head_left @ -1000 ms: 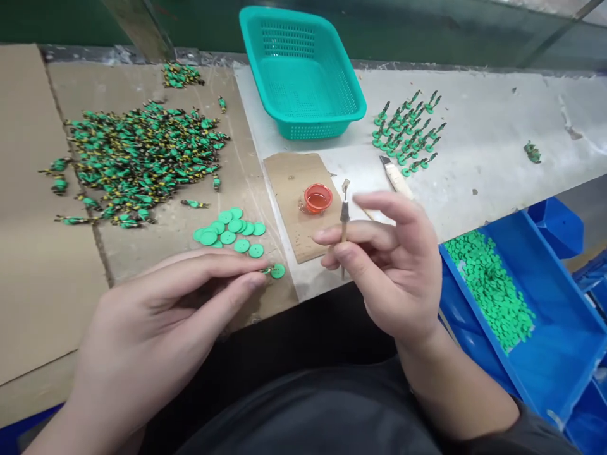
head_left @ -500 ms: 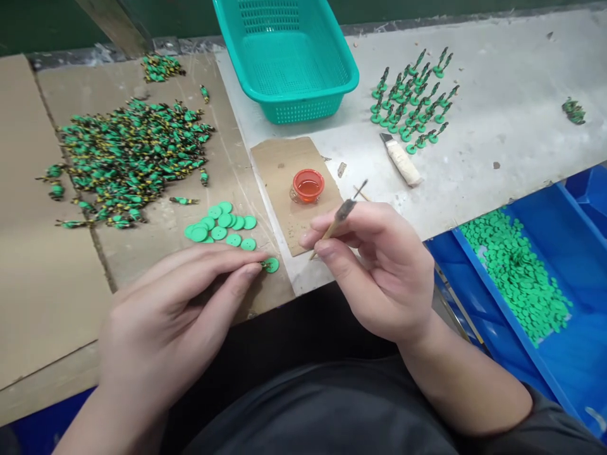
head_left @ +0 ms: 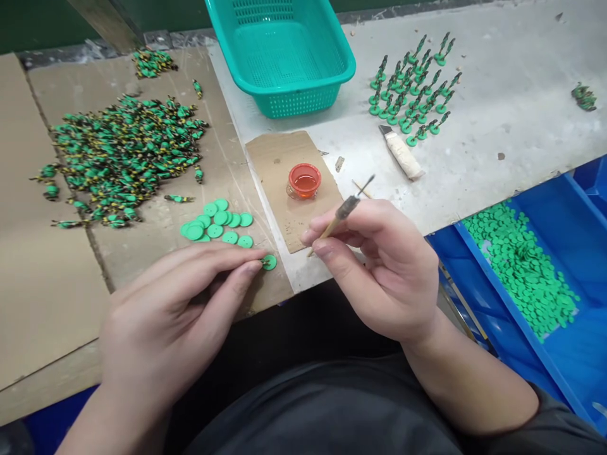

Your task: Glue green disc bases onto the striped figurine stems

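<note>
My left hand (head_left: 184, 309) is closed in a pinch on a small figurine, mostly hidden by the fingers. A round green base (head_left: 269, 261) shows at its end, just past my fingertips. Between the thumb and fingers of my right hand (head_left: 379, 268) is a thin paintbrush (head_left: 347, 207), its dark tip pointing up and away to the right. Beyond the hands, a small red cup (head_left: 305, 182) of liquid stands on a piece of cardboard (head_left: 270, 151). Several loose green discs (head_left: 215, 230) lie just past my left hand.
A heap of green, black and yellow figurines (head_left: 128, 158) covers the left cardboard. A teal basket (head_left: 298, 101) stands at the back. Figurines on green bases (head_left: 408, 101) stand right of it, near a wrapped blade (head_left: 402, 151). Blue bins (head_left: 502, 291) at lower right hold green discs.
The view has shifted slightly, so the table things sit a little differently in the picture. Both hands keep the same grips and almost the same positions.
</note>
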Tool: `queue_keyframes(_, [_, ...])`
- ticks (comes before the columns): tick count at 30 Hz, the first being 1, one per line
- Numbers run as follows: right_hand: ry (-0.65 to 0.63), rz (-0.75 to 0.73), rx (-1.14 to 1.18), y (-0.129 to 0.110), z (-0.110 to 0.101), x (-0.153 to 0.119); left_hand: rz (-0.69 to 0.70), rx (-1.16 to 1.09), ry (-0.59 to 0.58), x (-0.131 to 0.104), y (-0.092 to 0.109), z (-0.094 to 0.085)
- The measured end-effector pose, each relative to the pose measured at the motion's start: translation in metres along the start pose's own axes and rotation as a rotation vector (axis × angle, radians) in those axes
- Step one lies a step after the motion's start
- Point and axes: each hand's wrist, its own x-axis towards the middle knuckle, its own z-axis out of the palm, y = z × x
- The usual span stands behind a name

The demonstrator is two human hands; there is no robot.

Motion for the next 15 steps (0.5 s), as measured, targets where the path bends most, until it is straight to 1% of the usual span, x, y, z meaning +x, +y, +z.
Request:
queue_keyframes(5, [-0.023,-0.042,-0.08,-0.002,-0.004,0.002,-0.032,0.008,-0.007,-0.004,-0.001,0.0])
queue_keyframes(7, [-0.032,-0.054,-0.105,-0.003,-0.006,0.002,-0.022,0.017,-0.01,-0.005,-0.001,0.0])
queue_keyframes(11, [-0.049,-0.085,-0.126,-0.004,-0.009,0.004,0.044,0.022,-0.017,-0.005,0.001,0.0])
queue_keyframes(15, [-0.097,-0.101,-0.18,-0.004,-0.015,0.007,0.028,-0.051,0.02,-0.001,0.002,0.003])
